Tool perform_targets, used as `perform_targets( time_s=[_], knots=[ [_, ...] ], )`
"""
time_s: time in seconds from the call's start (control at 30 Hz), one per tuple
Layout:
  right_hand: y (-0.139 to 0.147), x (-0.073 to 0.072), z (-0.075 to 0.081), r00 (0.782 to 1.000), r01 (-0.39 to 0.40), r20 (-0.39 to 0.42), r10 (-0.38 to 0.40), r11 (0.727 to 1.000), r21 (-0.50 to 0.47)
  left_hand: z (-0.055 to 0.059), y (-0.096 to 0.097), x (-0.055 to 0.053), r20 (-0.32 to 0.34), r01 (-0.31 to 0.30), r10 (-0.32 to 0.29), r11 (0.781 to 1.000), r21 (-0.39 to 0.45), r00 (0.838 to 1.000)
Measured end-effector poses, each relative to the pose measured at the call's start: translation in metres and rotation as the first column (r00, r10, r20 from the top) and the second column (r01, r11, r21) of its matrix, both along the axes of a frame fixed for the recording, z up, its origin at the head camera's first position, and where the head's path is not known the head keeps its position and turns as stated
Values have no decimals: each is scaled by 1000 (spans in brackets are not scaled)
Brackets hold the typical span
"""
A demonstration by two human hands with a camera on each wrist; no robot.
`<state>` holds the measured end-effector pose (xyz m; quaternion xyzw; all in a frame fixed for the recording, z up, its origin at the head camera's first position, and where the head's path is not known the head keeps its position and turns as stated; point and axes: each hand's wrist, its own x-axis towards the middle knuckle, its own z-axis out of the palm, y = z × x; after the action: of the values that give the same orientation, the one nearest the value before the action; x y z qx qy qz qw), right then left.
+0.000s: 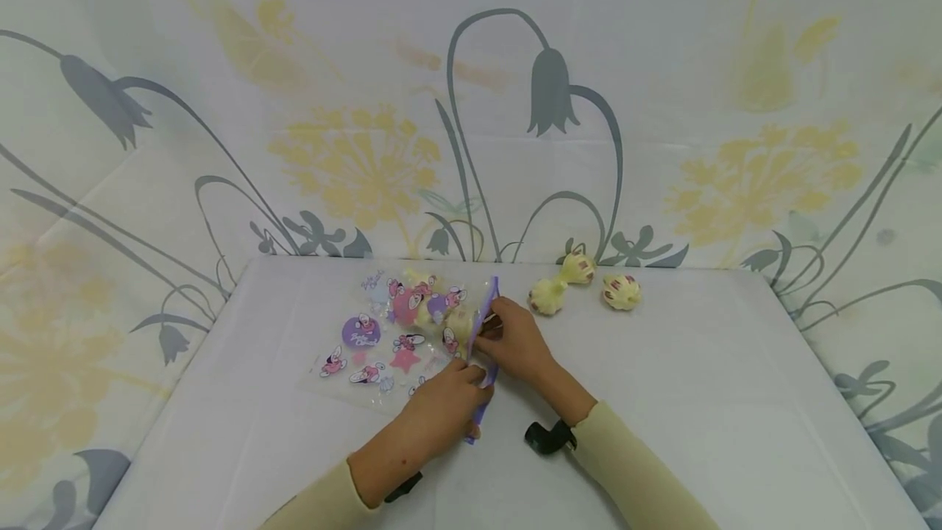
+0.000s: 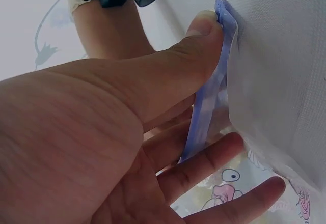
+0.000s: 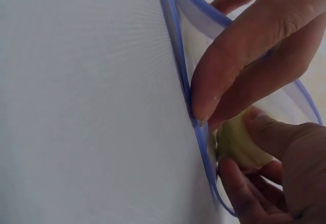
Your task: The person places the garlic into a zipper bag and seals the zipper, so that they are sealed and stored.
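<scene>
A clear zip-lock bag with pink and purple cartoon prints lies flat, its purple zip edge facing right. My left hand pinches that edge between thumb and fingers. At the bag's opening, my right hand holds a pale yellow round piece between thumb and fingers, seen within the parted zip edges in the right wrist view. More yellow pieces show through the printed plastic, partly hidden by the prints.
Right of the bag, on the white table, lie two yellow pieces touching each other, the nearer one and the farther one. Another yellow piece with dark red marks sits farther right. A flower-patterned cloth stands behind the table.
</scene>
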<state>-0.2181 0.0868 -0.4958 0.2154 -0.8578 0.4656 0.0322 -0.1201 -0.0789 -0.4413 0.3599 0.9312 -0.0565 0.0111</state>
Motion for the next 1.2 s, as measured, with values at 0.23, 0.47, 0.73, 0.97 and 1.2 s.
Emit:
perform_targets(
  time_s=[0.23, 0.47, 0.73, 0.97, 1.2],
  knots=[
    [-2, -6, -12, 1000, 14, 11, -13, 996, -91, -3, -2, 1, -10, 8, -7, 999, 50, 1000],
    [-9, -7, -17, 998, 48, 46, -44, 992, -113, -4, -3, 1, -33, 27, -24, 997, 72, 999],
    [-10, -11, -21, 992, 89, 107, -70, 980, -177, -6, -2, 0, -27, 26, -24, 996, 87, 999],
    [-1, -11, -12, 995, 71, 73, -63, 991, -110, -4, -1, 0, 0, 5, -5, 998, 61, 1000],
    [10, -7, 4, 988, 142, -64, -140, 990, 21, -5, -1, 0, 16, -19, 18, 998, 59, 1000]
  ],
)
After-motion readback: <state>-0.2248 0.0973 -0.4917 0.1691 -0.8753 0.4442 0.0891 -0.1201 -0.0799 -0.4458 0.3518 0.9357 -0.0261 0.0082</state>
